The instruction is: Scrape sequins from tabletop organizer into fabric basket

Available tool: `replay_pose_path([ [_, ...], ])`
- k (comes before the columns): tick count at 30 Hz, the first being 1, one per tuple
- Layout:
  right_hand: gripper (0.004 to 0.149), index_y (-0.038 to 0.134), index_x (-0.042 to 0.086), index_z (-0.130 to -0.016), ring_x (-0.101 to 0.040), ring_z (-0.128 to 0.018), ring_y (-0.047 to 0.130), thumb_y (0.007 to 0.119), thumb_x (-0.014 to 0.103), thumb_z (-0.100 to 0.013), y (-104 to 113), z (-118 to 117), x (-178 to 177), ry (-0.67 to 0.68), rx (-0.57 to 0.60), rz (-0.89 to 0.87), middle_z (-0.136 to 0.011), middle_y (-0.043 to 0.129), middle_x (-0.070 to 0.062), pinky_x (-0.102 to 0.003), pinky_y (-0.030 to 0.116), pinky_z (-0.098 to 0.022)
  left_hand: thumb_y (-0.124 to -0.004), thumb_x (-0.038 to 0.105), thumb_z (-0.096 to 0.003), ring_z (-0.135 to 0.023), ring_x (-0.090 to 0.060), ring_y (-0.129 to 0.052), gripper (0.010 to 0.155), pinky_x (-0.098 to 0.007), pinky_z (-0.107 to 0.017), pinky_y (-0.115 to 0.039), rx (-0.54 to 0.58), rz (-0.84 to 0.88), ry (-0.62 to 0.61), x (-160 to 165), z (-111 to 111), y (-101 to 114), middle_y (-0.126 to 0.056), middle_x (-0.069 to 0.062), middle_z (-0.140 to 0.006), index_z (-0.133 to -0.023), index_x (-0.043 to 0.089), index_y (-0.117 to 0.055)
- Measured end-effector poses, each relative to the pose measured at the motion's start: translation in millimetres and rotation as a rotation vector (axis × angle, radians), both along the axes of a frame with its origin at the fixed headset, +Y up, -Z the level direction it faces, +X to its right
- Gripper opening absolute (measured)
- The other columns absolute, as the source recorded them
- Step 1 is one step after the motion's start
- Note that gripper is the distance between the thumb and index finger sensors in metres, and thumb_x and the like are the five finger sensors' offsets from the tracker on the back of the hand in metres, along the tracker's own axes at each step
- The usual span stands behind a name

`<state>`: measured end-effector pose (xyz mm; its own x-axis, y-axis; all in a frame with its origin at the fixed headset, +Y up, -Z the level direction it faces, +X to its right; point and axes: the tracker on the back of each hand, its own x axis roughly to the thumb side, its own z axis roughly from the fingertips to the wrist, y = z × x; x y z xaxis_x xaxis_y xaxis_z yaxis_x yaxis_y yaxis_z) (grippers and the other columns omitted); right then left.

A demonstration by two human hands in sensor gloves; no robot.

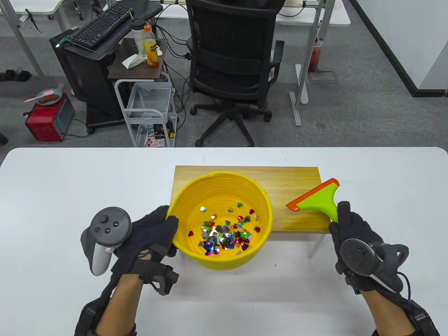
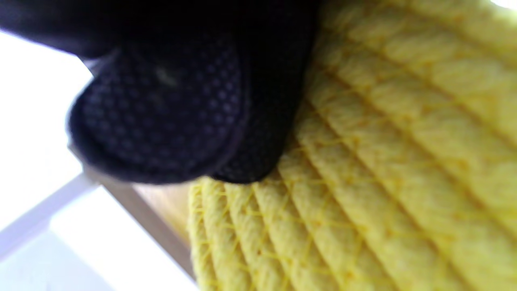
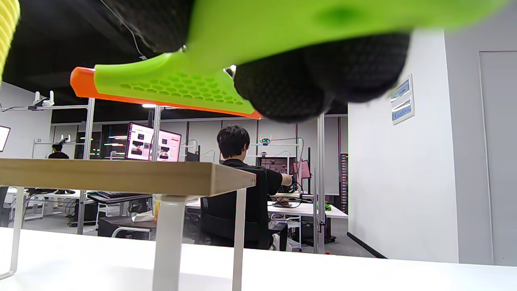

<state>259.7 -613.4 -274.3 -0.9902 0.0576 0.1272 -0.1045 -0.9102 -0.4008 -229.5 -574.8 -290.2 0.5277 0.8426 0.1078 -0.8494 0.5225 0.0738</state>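
A white table (image 1: 70, 196) in an office holds the wooden organizer (image 1: 290, 182). Against it, the left hand (image 1: 150, 234) grips the yellow basket (image 1: 224, 260) of sequins (image 1: 227, 234); the right hand (image 1: 353, 231) holds the green scraper (image 1: 316, 201).

The table view looks down over the desk (image 1: 70, 196) toward the office beyond. The left wrist view sits pressed close to the basket (image 2: 383, 161) wall (blurred). The right wrist view looks low across the desk, sharing the organizer (image 3: 121, 176) and scraper (image 3: 173, 87).
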Motion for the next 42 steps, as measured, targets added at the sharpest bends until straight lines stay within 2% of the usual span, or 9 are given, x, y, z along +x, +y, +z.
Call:
replay_pose_path([
  [9,0.061,0.050,0.004,-0.109,-0.034,-0.058,0.099,0.067,0.037,-0.061,-5.2,3.3,2.5,-0.002,-0.006,-0.004,-0.093,0.080,-0.019,-0.041,0.088,-0.041,-0.075,0.041,-0.0493,-0.013,-0.030,-0.108,0.061,-0.041,-0.004,-0.092,0.072,0.077,0.372,-52.8,2.9,-6.9,-0.106,-0.018,-0.037,-0.087,-0.006,-0.064],
  [20,0.061,0.050,0.004,-0.109,-0.034,-0.058,0.098,0.067,0.037,-0.061,-7.2,4.8,2.2,0.009,-0.002,-0.016,-0.093,0.080,-0.019,-0.041,0.088,-0.041,-0.076,0.040,-0.0486,-0.014,-0.031,-0.108,0.063,-0.042,-0.005,-0.092,0.068,0.125,0.647,-102.6,8.6,-43.5,-0.106,-0.020,-0.038,-0.089,-0.006,-0.059],
  [28,0.061,0.050,0.004,-0.109,-0.034,-0.058,0.099,0.067,0.037,-0.061,-11.2,4.5,2.5,0.017,0.004,-0.048,-0.093,0.080,-0.018,-0.041,0.088,-0.041,-0.075,0.038,-0.0486,-0.016,-0.033,-0.109,0.064,-0.043,-0.006,-0.093,0.002,0.068,0.778,-124.3,10.6,-76.0,-0.105,-0.021,-0.040,-0.090,-0.006,-0.055],
  [42,0.061,0.050,0.003,-0.109,-0.034,-0.058,0.099,0.067,0.037,-0.061,-13.5,8.7,-2.1,0.041,0.010,-0.059,-0.093,0.080,-0.019,-0.041,0.088,-0.041,-0.073,0.037,-0.0489,-0.022,-0.035,-0.109,0.066,-0.046,-0.010,-0.093,-0.199,0.067,0.886,-151.8,15.6,-145.8,-0.104,-0.024,-0.045,-0.094,-0.003,-0.046],
])
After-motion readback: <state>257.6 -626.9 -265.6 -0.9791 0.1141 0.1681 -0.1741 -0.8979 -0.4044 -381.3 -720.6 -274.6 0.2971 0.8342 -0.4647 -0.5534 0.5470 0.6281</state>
